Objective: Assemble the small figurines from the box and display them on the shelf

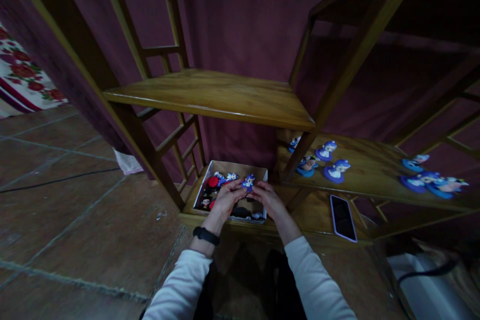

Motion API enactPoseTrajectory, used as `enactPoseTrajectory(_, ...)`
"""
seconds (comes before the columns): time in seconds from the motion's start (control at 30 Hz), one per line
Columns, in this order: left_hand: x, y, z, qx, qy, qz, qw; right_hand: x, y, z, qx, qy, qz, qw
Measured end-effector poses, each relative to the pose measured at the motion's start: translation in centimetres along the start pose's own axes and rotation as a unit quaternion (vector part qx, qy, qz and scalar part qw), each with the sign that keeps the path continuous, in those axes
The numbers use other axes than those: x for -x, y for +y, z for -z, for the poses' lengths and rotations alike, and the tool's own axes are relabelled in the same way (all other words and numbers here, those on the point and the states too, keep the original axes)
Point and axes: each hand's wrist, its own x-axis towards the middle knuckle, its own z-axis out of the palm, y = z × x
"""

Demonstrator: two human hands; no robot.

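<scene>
Between my fingertips is a small blue-and-white figurine [248, 182], held upright above an open cardboard box [232, 166]. My left hand [227, 197] pinches it from the left, its wrist wearing a black band. From the right, my right hand [267, 196] grips the same figurine with its fingertips. Inside the box lie several more figurines, among them a blue-and-white one [231, 176] and one with red and black parts [206, 202]. My hands hide part of the box's contents.
Several blue-and-white figurines [336, 171] stand on the wooden shelf [369, 170] to the right. A phone [343, 218] lies on the lower board. An upper shelf [210, 95] juts out over the box, and a slanting wooden post [337, 70] divides the two sides.
</scene>
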Motion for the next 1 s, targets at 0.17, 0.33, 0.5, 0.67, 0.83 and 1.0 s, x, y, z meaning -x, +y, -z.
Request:
enactPoseTrajectory(0.17,-0.2,-0.4,0.1,-0.026,0.004,-0.028,0.999,0.0,0.0,0.2,0.028,-0.013,0.002,1.0)
enactPoseTrajectory(0.33,-0.3,-0.6,0.2,-0.06,0.023,-0.041,0.997,0.1,0.1,0.1,0.053,-0.01,0.012,0.998)
enactPoseTrajectory(0.5,-0.2,-0.4,0.2,-0.046,0.02,-0.039,0.998,0.3,0.0,0.0,0.049,-0.012,0.009,0.999)
enactPoseTrajectory(0.67,0.0,-0.2,0.0,-0.055,0.001,-0.036,0.998,0.3,-0.2,0.0,0.056,-0.001,0.013,0.998)
enactPoseTrajectory(0.83,0.2,-0.3,-0.1,-0.093,0.008,-0.061,0.994,0.0,-0.1,-0.2,0.097,0.005,0.034,0.995)
enactPoseTrajectory(1.0,0.5,-1.3,-0.6,-0.104,0.008,-0.068,0.992,-0.1,0.2,0.1,0.179,0.002,0.091,0.98)
